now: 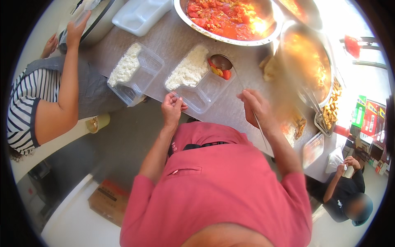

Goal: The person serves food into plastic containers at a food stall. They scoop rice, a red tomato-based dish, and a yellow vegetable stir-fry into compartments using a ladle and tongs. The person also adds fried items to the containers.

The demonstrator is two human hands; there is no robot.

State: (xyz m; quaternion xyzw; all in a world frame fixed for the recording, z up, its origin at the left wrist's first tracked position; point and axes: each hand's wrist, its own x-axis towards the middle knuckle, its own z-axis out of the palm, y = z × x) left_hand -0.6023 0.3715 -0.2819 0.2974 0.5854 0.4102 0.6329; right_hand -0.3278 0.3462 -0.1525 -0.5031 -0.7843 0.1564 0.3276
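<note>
Before me a clear plastic compartment container [192, 94] sits near the table edge, white rice [189, 68] in its long section. My left hand [173, 108] pinches its near left corner. In my right hand [256, 108] is the thin handle of a metal ladle [222, 62]. The ladle's bowl rests in the far right compartment, over pieces of tomato and egg [223, 73]. Directly beyond stands a large steel basin [213, 38] of tomato and egg. To the left, a second clear container [147, 63] also has rice in one section and overhangs the edge.
Stacked empty containers [140, 18] lie at the back left. A co-worker in a striped top [46, 83] stands left by a large pot [103, 21]. On the right are another basin [308, 68], metal tongs [316, 105] and a tray of fried food [331, 112]. Another person [345, 194] handles a bag.
</note>
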